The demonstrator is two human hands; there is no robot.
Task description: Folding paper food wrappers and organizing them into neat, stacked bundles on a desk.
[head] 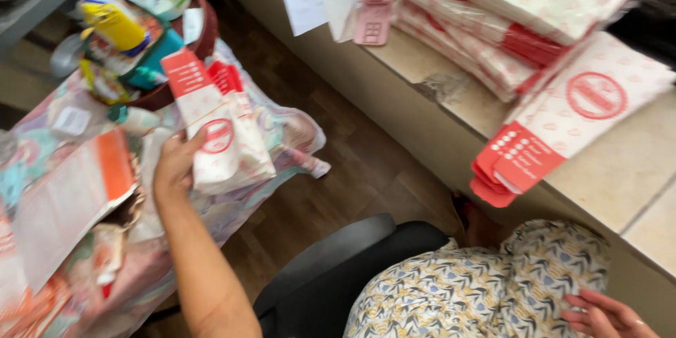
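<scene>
- Left hand [174,165]: reaches out to the left and grasps a small bundle of white paper bags [222,137] with red tops and a round red mark, thumb over the front and fingers behind; the bundle is held just above a cluttered side desk [282,134] draped in a patterned cloth.
- Right hand [604,315]: at the near right edge, fingers loosely spread, resting on a leaf-print garment [479,289]; it holds nothing that shows.
- Stock at the far right: a tall stack of like red-and-white bags [507,28] in clear wrap on the tiled desk [627,162], with a looser sheaf [563,127] hanging over its near edge.
- Left clutter: a dark red basket [201,35] of bottles and tubes, among them a yellow bottle [116,24]; an orange-banded flat packet [70,197] lies nearer.
- Black chair back [331,260]: near centre, over a wood-look floor.
- Progress, as judged: one bundle is in hand over the left desk, not yet set down; most bags remain stacked at the right, so the bulk of the handling looks undone.
</scene>
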